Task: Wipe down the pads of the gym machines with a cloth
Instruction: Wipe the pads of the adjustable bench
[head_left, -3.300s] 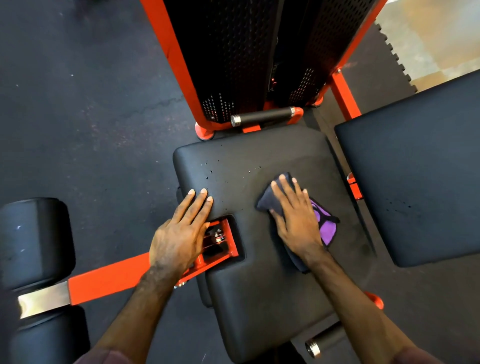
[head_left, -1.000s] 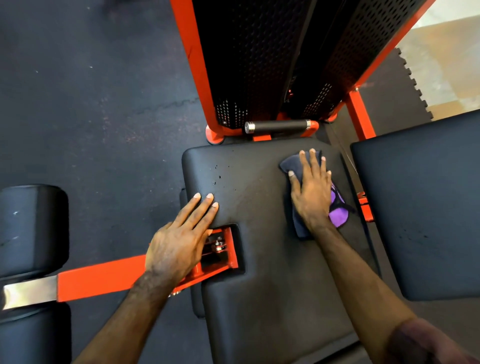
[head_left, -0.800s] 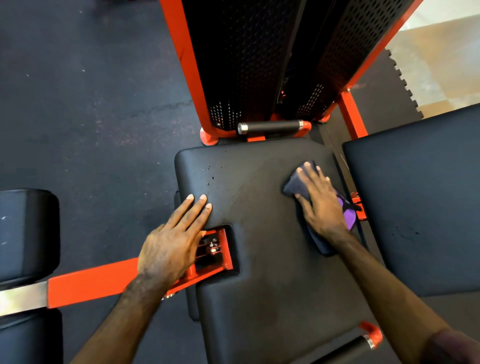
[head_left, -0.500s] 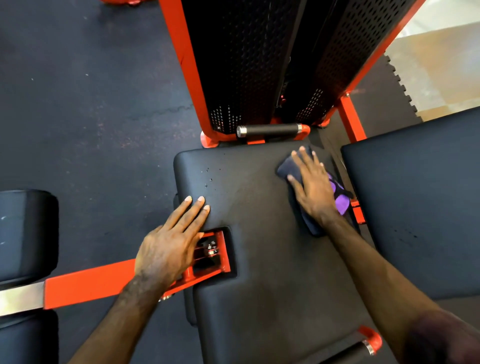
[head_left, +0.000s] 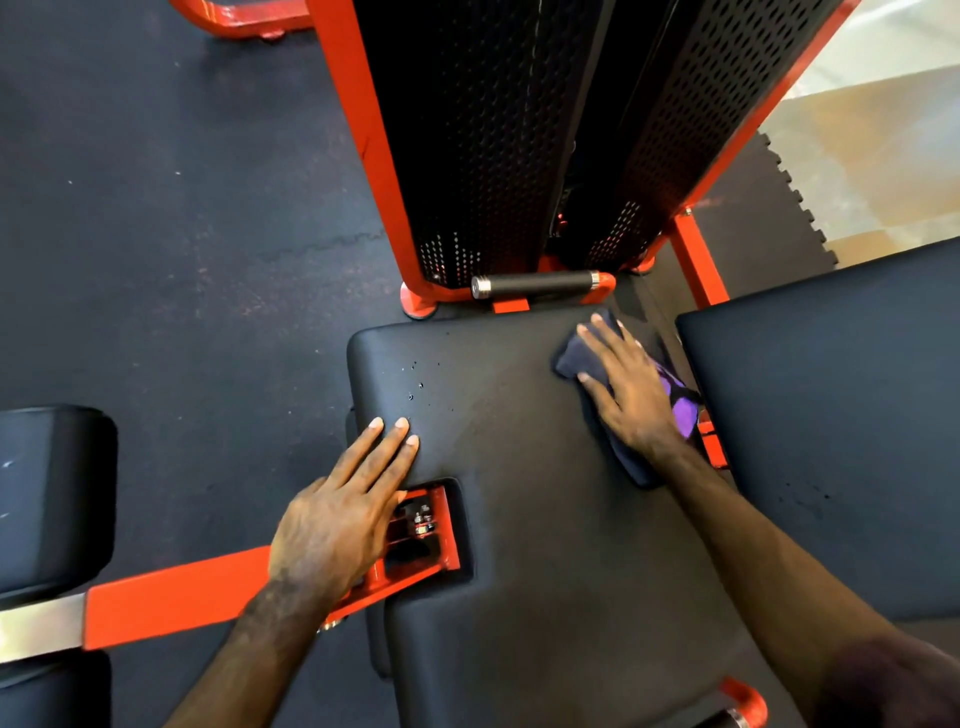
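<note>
A black seat pad (head_left: 524, 467) of an orange-framed gym machine fills the middle of the head view. My right hand (head_left: 631, 392) lies flat with straight fingers on a dark cloth with a purple patch (head_left: 680, 410), pressing it onto the pad's far right corner. My left hand (head_left: 343, 512) rests flat on the pad's left edge, fingers straight, beside an orange bracket with bolts (head_left: 423, 525) set in a notch of the pad. A few small droplets (head_left: 415, 384) dot the pad near its far left corner.
A second black pad (head_left: 831, 426) stands close on the right. The perforated black weight-stack cover with orange uprights (head_left: 519, 140) rises behind, with a black handle bar (head_left: 535, 285) at its foot. Round black roller pads (head_left: 52, 499) sit at the left on an orange arm (head_left: 176, 597).
My right hand has slid the cloth back and forth along the right side of the seat pad and now sits at its far right corner. My left hand has stayed put.
</note>
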